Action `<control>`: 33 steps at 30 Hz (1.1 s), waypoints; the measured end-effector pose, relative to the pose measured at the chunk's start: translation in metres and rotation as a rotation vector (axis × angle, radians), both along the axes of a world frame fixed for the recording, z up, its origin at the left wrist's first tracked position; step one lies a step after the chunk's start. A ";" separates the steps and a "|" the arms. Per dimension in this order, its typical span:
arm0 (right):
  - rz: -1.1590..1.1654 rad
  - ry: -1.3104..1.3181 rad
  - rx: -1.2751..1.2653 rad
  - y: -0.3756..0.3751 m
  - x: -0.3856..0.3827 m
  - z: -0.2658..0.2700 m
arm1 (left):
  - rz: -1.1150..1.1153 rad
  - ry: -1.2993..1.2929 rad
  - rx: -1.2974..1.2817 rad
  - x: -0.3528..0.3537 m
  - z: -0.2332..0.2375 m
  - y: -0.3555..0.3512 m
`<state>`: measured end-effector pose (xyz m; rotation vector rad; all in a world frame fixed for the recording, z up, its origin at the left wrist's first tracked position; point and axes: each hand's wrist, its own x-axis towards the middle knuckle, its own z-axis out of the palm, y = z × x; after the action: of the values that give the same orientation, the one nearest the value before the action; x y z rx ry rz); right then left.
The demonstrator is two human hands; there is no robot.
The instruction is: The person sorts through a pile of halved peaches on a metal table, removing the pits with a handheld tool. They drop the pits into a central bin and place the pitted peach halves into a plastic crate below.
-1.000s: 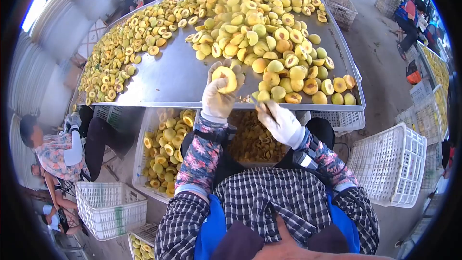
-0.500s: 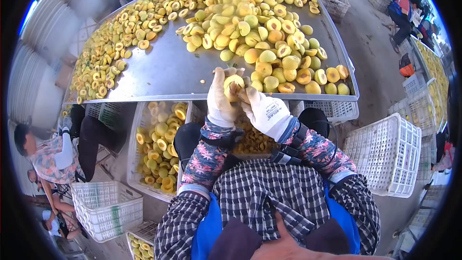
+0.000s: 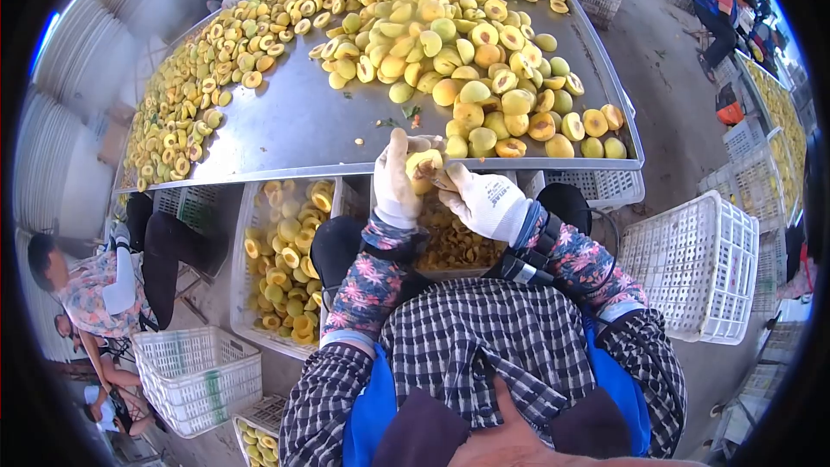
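In front of my chest, at the near edge of the metal table, my left hand (image 3: 399, 177) in a white glove is closed around a yellow peach half (image 3: 424, 164). Its cut face is turned toward my right hand and shows a brownish centre. My right hand (image 3: 486, 201), gloved too, is closed with its fingertips at the fruit. Something thin and brownish shows at those fingertips, too small to make out. Beyond my hands, a heap of cut peaches (image 3: 484, 60) covers much of the metal table (image 3: 285, 125).
Below the table, a crate of peach halves (image 3: 290, 268) stands left of my knees, and a crate of brownish scraps (image 3: 458, 242) sits between them. White crates (image 3: 692, 268) (image 3: 199, 376) stand at both sides. A seated person (image 3: 95, 285) is at left; others work farther off.
The peach half has turned, so more of its brownish centre shows. My right hand has shifted slightly right and down. My left hand stays closed around the fruit.
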<state>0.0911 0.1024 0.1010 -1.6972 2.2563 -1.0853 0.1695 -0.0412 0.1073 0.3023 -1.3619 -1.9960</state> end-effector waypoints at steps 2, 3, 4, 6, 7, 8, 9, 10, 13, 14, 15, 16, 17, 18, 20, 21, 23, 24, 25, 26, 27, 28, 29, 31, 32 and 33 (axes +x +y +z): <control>0.055 0.024 0.109 0.004 -0.002 0.009 | -0.161 -0.128 0.047 0.004 0.000 -0.008; 0.091 -0.073 0.086 0.004 -0.001 0.005 | -0.184 -0.134 0.073 0.003 -0.001 -0.011; 0.090 -0.079 0.091 0.006 0.003 0.004 | -0.185 -0.139 0.078 0.003 -0.002 -0.010; 0.080 -0.340 0.049 0.005 0.012 0.004 | -0.230 -0.137 0.164 0.002 -0.004 -0.011; 0.094 -0.395 0.041 0.004 0.012 0.000 | -0.231 -0.137 0.165 0.001 -0.005 -0.011; 0.094 -0.397 0.042 0.005 0.012 -0.001 | -0.243 -0.112 0.195 0.000 -0.008 -0.010; 0.109 -0.406 0.051 0.005 0.011 -0.002 | -0.256 -0.088 0.224 0.000 -0.009 -0.010; 0.123 -0.417 0.058 0.005 0.011 -0.004 | -0.258 -0.094 0.226 0.001 -0.010 -0.009; 0.162 -0.301 -0.115 0.004 0.009 -0.025 | -0.268 -0.024 0.273 0.000 -0.012 -0.010; 0.161 -0.302 -0.113 0.004 0.010 -0.031 | -0.311 -0.064 0.287 0.000 -0.013 -0.013; 0.208 -0.549 -0.092 0.003 0.010 -0.032 | -0.352 -0.101 0.301 0.000 -0.013 -0.014; 0.258 -0.797 -0.068 0.002 0.010 -0.032 | -0.348 -0.098 0.304 0.000 -0.014 -0.014; 0.259 -0.797 -0.064 0.005 0.012 -0.030 | -0.351 -0.107 0.341 -0.001 -0.013 -0.013; 0.214 -1.194 0.014 0.008 0.016 -0.015 | -0.357 -0.115 0.377 -0.001 -0.013 -0.012; 0.155 -1.582 0.096 0.009 0.021 -0.007 | -0.317 -0.101 0.347 -0.004 -0.015 -0.009; 0.147 -1.585 0.066 0.009 0.025 -0.010 | -0.275 -0.087 0.315 -0.005 -0.015 -0.008; 0.140 -1.582 0.015 0.007 0.027 -0.016 | -0.253 -0.082 0.328 -0.007 -0.015 -0.003; 0.114 -1.550 0.021 0.006 0.029 -0.014 | -0.227 -0.084 0.341 -0.007 -0.014 -0.001; 0.145 -1.280 -0.086 0.004 0.029 -0.026 | -0.227 -0.127 0.381 -0.006 -0.015 -0.002; 0.170 -1.013 -0.182 0.003 0.031 -0.038 | -0.231 -0.130 0.384 -0.005 -0.014 -0.005; 0.165 -1.015 -0.180 0.004 0.032 -0.039 | -0.335 -0.190 0.377 -0.003 -0.012 -0.009; 0.192 -1.192 -0.098 0.006 0.034 -0.040 | -0.437 -0.249 0.370 -0.002 -0.011 -0.010; 0.222 -1.364 -0.013 0.006 0.034 -0.040 | -0.459 -0.227 0.355 -0.002 -0.010 -0.009; 0.196 -1.497 -0.001 0.009 0.039 -0.023 | -0.457 -0.141 0.418 -0.007 -0.019 -0.008; 0.168 -1.629 0.008 0.011 0.041 -0.016 | -0.457 -0.055 0.477 -0.009 -0.022 -0.008; 0.172 -1.627 0.004 0.012 0.037 -0.012 | -0.457 -0.054 0.472 -0.011 -0.023 -0.009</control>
<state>0.1282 0.1147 0.0891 -0.4156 0.9803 -1.4911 0.1587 -0.0504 0.0842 0.2731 -1.0369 -2.7094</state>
